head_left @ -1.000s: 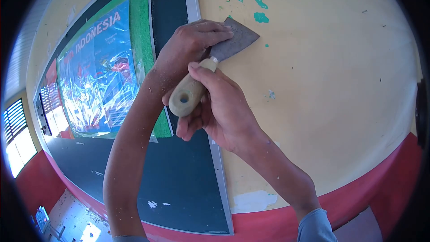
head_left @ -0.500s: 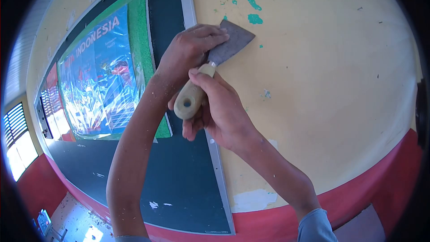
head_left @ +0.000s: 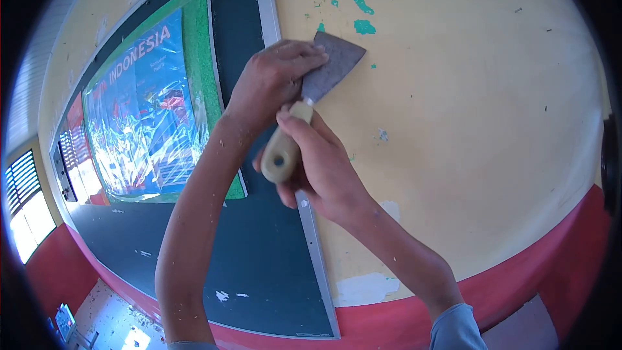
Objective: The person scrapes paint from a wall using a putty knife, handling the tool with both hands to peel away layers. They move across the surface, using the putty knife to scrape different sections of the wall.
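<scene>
A putty knife with a wide grey metal blade [head_left: 334, 65] and a cream handle [head_left: 282, 152] lies against the yellow wall [head_left: 466, 123], its wide edge toward the upper right. My right hand [head_left: 321, 165] is wrapped round the handle, thumb along its upper part. My left hand [head_left: 275, 78] is at the blade's left side, its fingertips pressed on the metal and its lower fingers hidden. Green patches [head_left: 365, 26] show through the paint just above the blade. Specks of debris cling to both forearms.
Left of the hands is a dark board [head_left: 265, 240] with a pale metal frame and a plastic-covered poster [head_left: 146, 110] edged in green. A red band [head_left: 389, 317] runs along the lower wall. A window [head_left: 29, 188] and a littered floor [head_left: 107, 311] lie at far left.
The handle's lower end has swung slightly right and down with my right hand, so the knife stands a little more upright. My left hand has shifted slightly and stays on the blade.
</scene>
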Motion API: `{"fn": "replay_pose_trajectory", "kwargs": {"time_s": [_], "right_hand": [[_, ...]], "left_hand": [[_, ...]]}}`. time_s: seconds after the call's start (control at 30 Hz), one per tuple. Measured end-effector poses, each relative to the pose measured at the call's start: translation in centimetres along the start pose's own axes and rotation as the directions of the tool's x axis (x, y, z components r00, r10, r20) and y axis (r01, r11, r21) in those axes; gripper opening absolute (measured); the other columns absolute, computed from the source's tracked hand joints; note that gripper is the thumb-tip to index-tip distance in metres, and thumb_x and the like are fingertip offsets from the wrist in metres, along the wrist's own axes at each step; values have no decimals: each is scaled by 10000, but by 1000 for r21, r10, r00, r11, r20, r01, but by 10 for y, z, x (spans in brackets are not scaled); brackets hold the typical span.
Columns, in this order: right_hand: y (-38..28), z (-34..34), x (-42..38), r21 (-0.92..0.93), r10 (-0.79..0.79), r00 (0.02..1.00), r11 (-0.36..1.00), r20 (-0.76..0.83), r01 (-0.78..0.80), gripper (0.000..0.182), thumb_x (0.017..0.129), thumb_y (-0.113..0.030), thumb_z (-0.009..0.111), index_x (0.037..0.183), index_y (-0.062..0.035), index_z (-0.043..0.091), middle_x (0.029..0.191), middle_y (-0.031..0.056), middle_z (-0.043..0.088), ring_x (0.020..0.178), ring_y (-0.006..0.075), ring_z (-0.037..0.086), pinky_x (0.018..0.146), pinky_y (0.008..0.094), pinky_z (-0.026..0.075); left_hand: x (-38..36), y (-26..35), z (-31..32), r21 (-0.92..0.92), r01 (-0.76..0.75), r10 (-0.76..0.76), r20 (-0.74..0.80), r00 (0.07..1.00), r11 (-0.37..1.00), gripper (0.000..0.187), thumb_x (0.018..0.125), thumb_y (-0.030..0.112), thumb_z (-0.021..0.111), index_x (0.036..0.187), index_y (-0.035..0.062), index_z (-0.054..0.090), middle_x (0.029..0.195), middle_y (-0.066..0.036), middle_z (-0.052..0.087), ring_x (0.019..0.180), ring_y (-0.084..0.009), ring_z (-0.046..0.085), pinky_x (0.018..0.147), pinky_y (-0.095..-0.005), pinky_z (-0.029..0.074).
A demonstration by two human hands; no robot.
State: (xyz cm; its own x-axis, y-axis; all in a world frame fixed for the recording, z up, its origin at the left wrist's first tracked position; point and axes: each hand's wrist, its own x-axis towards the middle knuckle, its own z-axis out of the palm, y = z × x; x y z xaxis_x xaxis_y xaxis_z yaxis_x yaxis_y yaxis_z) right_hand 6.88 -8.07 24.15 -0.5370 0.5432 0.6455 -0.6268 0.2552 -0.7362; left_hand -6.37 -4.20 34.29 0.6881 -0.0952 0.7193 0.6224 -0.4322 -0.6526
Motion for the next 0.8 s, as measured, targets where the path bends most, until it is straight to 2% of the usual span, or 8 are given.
{"fn": "replay_pose_trajectory", "kwargs": {"time_s": [0.1,0.2,0.3,0.4,0.5,0.63,0.73,0.8], "right_hand": [[8,-19,-29,-104,76,997,991,-25,-78,429,1016,-355,438,1367,-133,332,800,136,632,463,156,532,415,284,422],[1,-39,-51,-355,77,980,925,-184,-139,512,1005,-264,475,1444,-94,272,748,79,601,504,103,530,427,250,433],[-19,-61,-58,-590,-47,963,798,-266,-124,498,990,-203,504,1435,-87,313,769,62,610,527,84,525,438,257,431],[-40,-74,-60,-728,-203,935,681,-292,-80,503,963,-163,540,1420,-78,348,765,91,600,569,138,551,516,313,476],[-56,-85,-56,-969,-502,858,247,-112,18,453,935,-137,571,1367,-54,463,850,173,652,696,253,637,683,360,521],[-89,-107,-41,-977,-583,789,-187,192,99,343,904,-120,615,1240,-48,623,1120,229,657,1024,355,655,888,376,501],[-135,-126,-23,-943,-514,807,-298,290,149,409,875,-105,636,1283,-95,607,1171,184,663,1076,333,647,955,342,483],[-171,-120,-15,-947,-405,884,-301,234,113,410,860,-91,634,1270,-103,627,1184,144,676,1082,234,657,977,319,470]], "left_hand": [[-18,24,-2,130,-28,27,11,1000,991,328,693,57,679,1018,92,719,997,-58,668,1043,-240,642,902,-393,512],[-26,38,10,179,-51,60,-42,997,982,420,611,25,726,1028,73,716,988,-64,677,1037,-257,650,880,-399,523],[-22,44,32,261,16,9,-93,996,965,401,644,78,736,1043,74,703,1021,-49,655,1010,-249,652,838,-366,542],[-5,56,49,275,139,-104,-138,985,951,359,692,118,743,1047,80,697,1016,-34,636,971,-235,650,796,-348,551],[10,65,62,225,248,-212,-173,962,942,322,715,126,745,1031,80,699,999,-28,637,937,-237,648,780,-351,551],[24,68,76,151,321,-273,-273,922,935,350,752,175,747,1082,75,683,1073,-49,630,1003,-258,627,850,-378,526],[27,77,90,116,353,-299,-330,895,928,526,797,273,723,1262,72,580,1276,-99,548,1206,-288,524,1015,-480,410],[29,80,101,121,371,-317,-321,893,921,665,823,343,694,1381,65,464,1411,-128,444,1333,-300,409,1094,-562,290]]}}
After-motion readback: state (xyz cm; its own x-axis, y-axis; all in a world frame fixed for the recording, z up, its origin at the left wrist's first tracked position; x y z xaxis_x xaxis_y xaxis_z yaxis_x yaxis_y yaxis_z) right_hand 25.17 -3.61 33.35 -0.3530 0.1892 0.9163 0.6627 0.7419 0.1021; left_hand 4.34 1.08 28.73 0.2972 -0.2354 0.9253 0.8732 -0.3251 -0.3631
